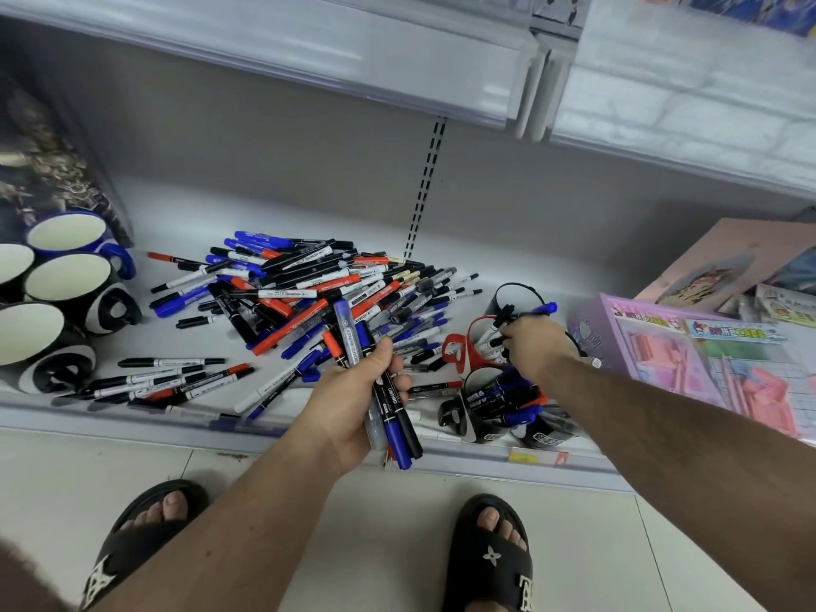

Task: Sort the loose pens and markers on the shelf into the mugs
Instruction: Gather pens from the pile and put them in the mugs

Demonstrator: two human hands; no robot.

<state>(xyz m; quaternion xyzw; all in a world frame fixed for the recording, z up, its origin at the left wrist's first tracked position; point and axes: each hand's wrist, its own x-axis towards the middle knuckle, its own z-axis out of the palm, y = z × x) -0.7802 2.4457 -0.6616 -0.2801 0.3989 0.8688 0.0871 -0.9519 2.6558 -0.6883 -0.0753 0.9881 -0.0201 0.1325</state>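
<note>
Nearest me, my two feet in black slides (490, 554) stand on the pale floor tiles just short of the shelf edge (132, 419). My left hand (353, 399) is held over that edge, fingers curled tight round a bundle of markers (388, 390): a thick blue-capped board marker, black ones and a red one, their ends sticking out above and below my fist. My right hand (532, 346) reaches further in, over a red mug (472, 346). Its fingers are closed on a few thin pens (503, 322), one with a blue cap poking out past my knuckles. My hand hides the pen tips, so I cannot tell whether they are already inside the mug.

Just in front of the red mug stand two dark mugs (485, 417) stuffed with blue, black and red markers. Another dark mug (508, 298) stands behind my right hand.

The big heap of loose pens and markers (309, 293) lies across the middle of the shelf, with a smaller scatter (168, 382) near the front edge on the left. At the far left sit several mugs with pale insides (66, 276). Off to the right are a pink and purple boxed set (689, 360) and other packaged goods.
</note>
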